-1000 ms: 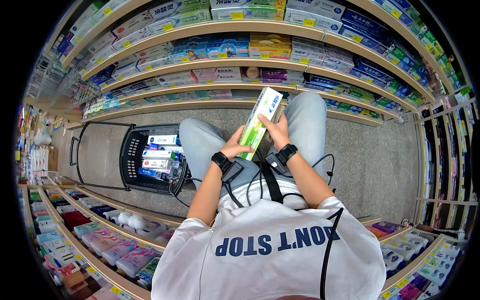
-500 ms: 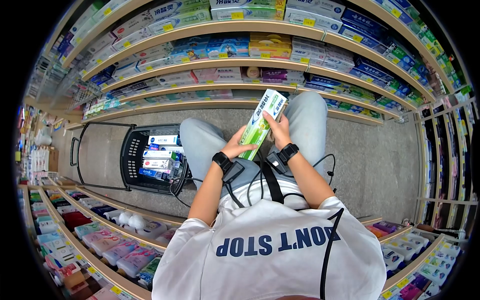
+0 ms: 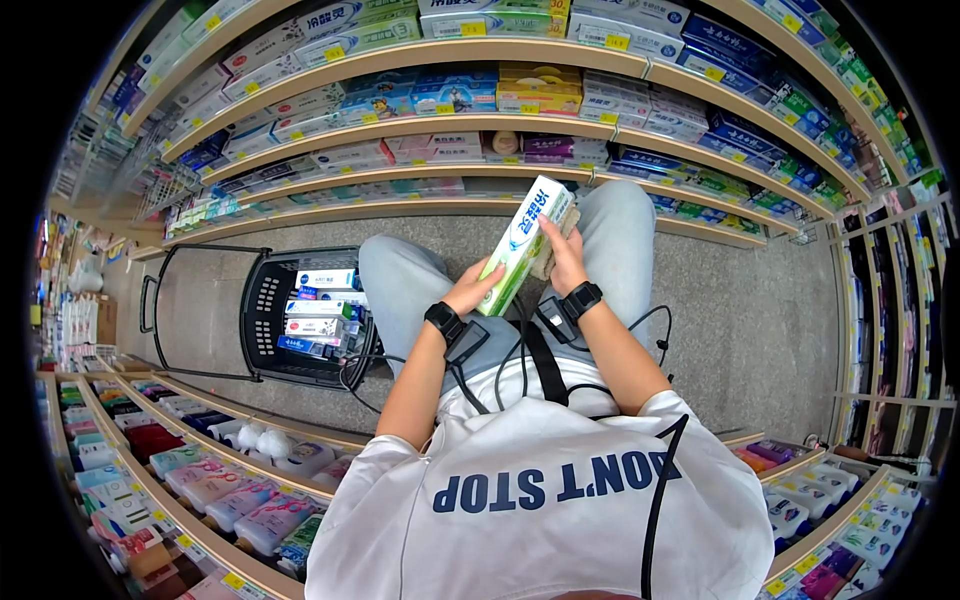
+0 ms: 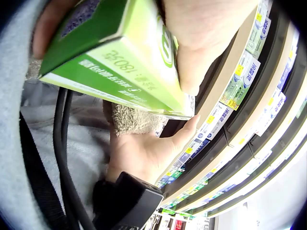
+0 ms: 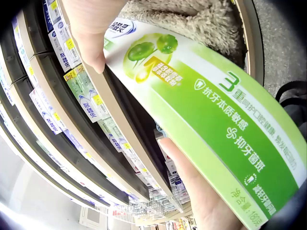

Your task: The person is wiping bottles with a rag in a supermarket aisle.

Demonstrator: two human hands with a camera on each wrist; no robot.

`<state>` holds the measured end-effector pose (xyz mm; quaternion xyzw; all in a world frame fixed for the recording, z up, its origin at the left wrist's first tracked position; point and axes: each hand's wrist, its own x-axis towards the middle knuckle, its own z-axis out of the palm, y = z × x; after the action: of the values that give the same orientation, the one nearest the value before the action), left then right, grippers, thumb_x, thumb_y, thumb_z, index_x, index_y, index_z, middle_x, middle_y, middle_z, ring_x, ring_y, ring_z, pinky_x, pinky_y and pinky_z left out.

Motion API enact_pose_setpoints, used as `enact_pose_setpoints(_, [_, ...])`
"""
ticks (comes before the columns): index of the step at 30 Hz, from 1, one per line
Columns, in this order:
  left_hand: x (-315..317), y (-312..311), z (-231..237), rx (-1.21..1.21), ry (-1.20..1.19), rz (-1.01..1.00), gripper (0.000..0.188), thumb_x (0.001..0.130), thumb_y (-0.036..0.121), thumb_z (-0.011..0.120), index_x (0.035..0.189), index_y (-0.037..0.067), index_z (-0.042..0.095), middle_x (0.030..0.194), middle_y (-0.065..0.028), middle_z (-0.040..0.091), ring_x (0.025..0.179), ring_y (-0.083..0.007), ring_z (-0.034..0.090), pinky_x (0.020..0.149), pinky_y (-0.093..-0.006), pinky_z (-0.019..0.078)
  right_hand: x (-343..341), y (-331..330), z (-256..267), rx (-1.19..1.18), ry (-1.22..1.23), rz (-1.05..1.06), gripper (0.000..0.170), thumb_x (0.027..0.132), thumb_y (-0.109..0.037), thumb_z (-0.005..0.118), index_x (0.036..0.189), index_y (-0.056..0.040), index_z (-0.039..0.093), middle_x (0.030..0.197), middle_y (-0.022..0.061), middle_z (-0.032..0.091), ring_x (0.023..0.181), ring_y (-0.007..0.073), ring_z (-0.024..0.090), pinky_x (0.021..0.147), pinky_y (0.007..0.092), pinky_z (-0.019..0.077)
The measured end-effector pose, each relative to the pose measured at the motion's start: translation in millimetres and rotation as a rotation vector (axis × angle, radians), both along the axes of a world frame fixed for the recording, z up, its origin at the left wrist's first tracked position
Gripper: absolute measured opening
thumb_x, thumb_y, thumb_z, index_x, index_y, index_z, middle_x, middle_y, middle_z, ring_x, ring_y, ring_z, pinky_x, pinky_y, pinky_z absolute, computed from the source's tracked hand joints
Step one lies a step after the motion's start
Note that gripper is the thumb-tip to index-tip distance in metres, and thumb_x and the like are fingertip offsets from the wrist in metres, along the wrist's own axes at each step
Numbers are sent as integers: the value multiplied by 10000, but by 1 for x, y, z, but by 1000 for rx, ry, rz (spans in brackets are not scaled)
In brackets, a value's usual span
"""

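Observation:
A long white-and-green toothpaste box point(image 3: 522, 228) is held tilted above the lap, between the knees. My left hand point(image 3: 470, 289) grips its lower end, thumb on the upper face. At the upper right side is my right hand point(image 3: 570, 262), its thumb along the box's edge. It holds a fuzzy beige cloth point(image 3: 567, 217) against the box; its other fingers are largely hidden. In the left wrist view the cloth point(image 4: 134, 120) sits at the right palm, under the box's green end. The right wrist view has the cloth point(image 5: 201, 24) along one edge of the printed face.
On the floor to the left stands a dark basket point(image 3: 262, 285) containing several toothpaste boxes, its long handle stretched left. Shelves point(image 3: 480, 124) of boxed toothpaste curve across the front. Behind are shelves of bottles point(image 3: 240, 500). Black cables point(image 3: 520, 360) run from both wrists over the lap.
The toothpaste box has been turned about its long axis, so a face with a large blue logo now faces up. The left hand stays at the lower end; the right hand has shifted slightly.

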<state>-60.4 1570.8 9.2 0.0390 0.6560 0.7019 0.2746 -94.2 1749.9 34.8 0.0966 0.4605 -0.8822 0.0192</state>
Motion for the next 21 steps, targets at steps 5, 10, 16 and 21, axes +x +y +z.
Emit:
enact_pose_setpoints(5, [0, 0, 0, 11, -1, -10, 429, 919, 302, 483, 1241, 20, 442, 1083, -38, 554, 938, -89, 514, 806, -233, 423, 2, -1, 3, -10, 5, 6, 427, 782, -164, 671, 1125, -15, 466, 1031, 67, 564, 928, 146, 553, 803, 273, 447])
enact_pose_setpoints(10, [-1, -1, -2, -49, 20, -12, 422, 905, 306, 513, 1209, 16, 476, 1033, -28, 572, 898, -78, 521, 775, -229, 430, 2, 1, 2, -38, -2, 27, 407, 785, -154, 665, 1116, -17, 472, 1011, 67, 573, 912, 145, 560, 791, 277, 454])
enact_pose_setpoints(16, [0, 0, 1, -56, 43, 5, 441, 884, 323, 547, 1187, 6, 500, 1009, -55, 583, 880, -89, 519, 768, -233, 427, 2, -1, 0, -14, 11, 28, 362, 776, -131, 670, 1073, -14, 500, 980, 67, 587, 880, 144, 575, 771, 277, 464])
enact_pose_setpoints(21, [-1, -1, -2, -48, 39, 10, 430, 892, 305, 537, 1200, 10, 485, 1021, -43, 580, 883, -81, 522, 767, -230, 431, 3, -2, 1, -1, -18, 85, 351, 772, -128, 674, 1057, -11, 506, 952, 69, 598, 861, 155, 587, 767, 279, 468])
